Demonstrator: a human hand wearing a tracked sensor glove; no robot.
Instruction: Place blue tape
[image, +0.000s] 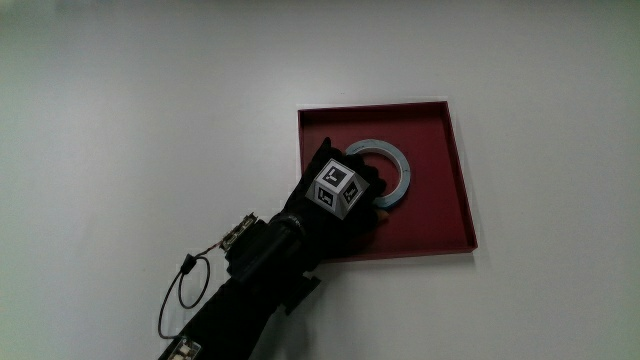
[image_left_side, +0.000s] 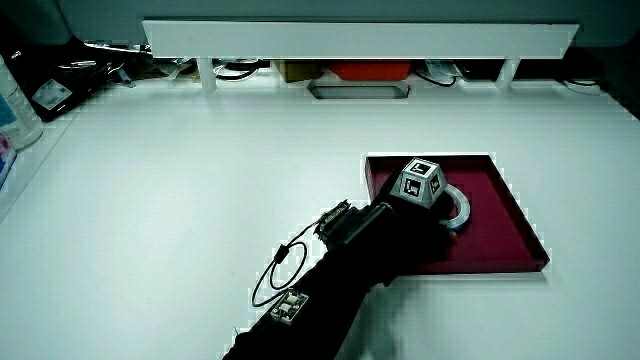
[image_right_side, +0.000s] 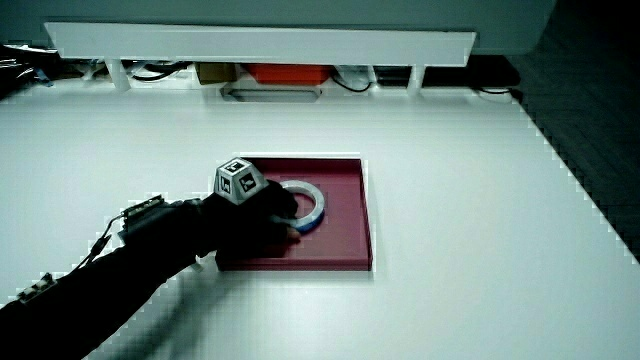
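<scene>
white table (image: 150, 110) fills our main view, with a low partition (image_left_side: 360, 40) at its edge in both side views. we've got a shallow red tray (image: 445, 170) sitting on it, and the blue tape (image: 400, 165) lies flat inside, roughly mid-tray. the hand (image: 335, 200) covers the tape's edge at about seven o'clock on the roll, cube (image: 338, 188) facing up, forearm (image: 260, 270) running back toward the person. in a side view the fingers (image_right_side: 285, 215) curl onto the roll's near edge, so we'd say they're closed on the tape (we can't see whether the roll fully rests on the tray floor). flat in the tray looks like the intended spot, so we judge the placing nearly done, release not yet made. the glove hides the fingertips and that part of the ring in the main view. a thin wire loop (image: 185, 290) trails beside the forearm.
</scene>
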